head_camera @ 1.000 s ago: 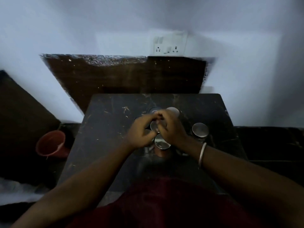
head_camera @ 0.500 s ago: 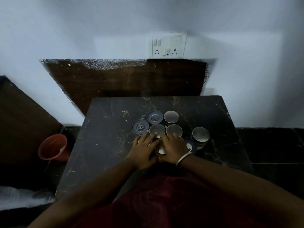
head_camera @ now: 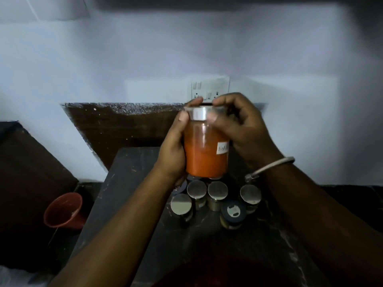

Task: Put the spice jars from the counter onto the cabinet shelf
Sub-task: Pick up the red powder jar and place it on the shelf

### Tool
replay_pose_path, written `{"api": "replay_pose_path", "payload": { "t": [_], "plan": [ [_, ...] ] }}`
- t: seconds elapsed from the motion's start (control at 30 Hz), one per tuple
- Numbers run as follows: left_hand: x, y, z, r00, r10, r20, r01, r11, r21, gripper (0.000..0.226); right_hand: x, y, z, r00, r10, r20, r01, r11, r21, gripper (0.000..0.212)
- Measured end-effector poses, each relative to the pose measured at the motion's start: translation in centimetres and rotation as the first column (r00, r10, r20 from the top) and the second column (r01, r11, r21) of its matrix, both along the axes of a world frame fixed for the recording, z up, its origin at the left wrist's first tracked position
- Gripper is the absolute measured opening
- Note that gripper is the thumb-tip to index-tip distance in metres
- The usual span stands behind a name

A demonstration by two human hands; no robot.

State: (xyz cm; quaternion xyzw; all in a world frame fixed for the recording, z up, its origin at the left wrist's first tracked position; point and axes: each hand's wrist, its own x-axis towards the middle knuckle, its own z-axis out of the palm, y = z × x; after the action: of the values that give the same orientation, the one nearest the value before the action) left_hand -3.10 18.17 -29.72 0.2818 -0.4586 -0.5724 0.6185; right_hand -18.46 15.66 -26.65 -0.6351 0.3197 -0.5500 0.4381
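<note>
We see the clear jar, full of orange powder: left hand curled round its body, right hand pinching the silver lid; label perhaps handwritten.

A pale, dimly lit wall is seen across the upper half. A white socket plate is mounted on it near twelve o'clock, above a dark brown panel. A dark, scratched counter is set against the wall toward six o'clock. A red bucket is seen at eight o'clock, below a brown board at nine o'clock.
</note>
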Motion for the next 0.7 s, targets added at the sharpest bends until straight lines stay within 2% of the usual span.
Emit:
{"api": "replay_pose_path", "payload": {
  "t": [0.07,0.17,0.23,0.3,0.33,0.37,0.4,0.57,0.7],
  "plan": [
    [-0.1,0.5,2.5,0.983,-0.08,-0.163,0.091,0.994,0.062,0.056,-0.4,0.7,1.9,0.975,0.087,0.203,-0.09,0.996,0.005,0.036],
    [-0.8,1.6,4.9,0.955,-0.109,-0.277,0.149,0.98,0.129,0.067,-0.1,1.9,3.1,0.961,0.161,0.227,-0.155,0.987,-0.045,0.05],
    [-1.5,2.0,5.2,0.963,-0.074,-0.26,0.117,0.981,0.153,0.066,0.2,2.5,2.7,0.943,0.257,0.213,-0.253,0.966,-0.048,0.057],
    [-1.8,2.4,5.0,0.994,0.081,-0.07,-0.073,0.991,0.109,0.063,0.1,3.1,2.5,0.901,0.357,0.246,-0.359,0.933,-0.04,0.058],
    [-1.7,2.6,5.2,0.976,0.21,0.052,-0.214,0.974,0.077,0.054,-0.2,3.3,2.5,0.895,0.366,0.254,-0.368,0.929,-0.041,0.06],
    [-1.5,2.8,5.2,0.939,0.323,0.118,-0.327,0.945,0.018,0.042,-0.5,3.5,2.6,0.896,0.36,0.26,-0.361,0.931,-0.043,0.062],
    [-1.4,3.0,5.4,0.921,0.365,0.133,-0.363,0.931,-0.042,0.035,-0.8,3.7,2.7,0.9,0.346,0.265,-0.344,0.937,-0.055,0.064],
    [-2.5,4.6,6.9,0.992,0.124,-0.032,-0.125,0.992,-0.023,0.049,-0.8,4.1,2.9,0.914,0.292,0.283,-0.276,0.956,-0.093,0.067],
    [-2.9,4.6,7.2,0.991,0.129,-0.042,-0.128,0.992,0.016,0.051,-0.6,4.2,3.0,0.907,0.283,0.311,-0.279,0.959,-0.058,0.069]
  ]
}}
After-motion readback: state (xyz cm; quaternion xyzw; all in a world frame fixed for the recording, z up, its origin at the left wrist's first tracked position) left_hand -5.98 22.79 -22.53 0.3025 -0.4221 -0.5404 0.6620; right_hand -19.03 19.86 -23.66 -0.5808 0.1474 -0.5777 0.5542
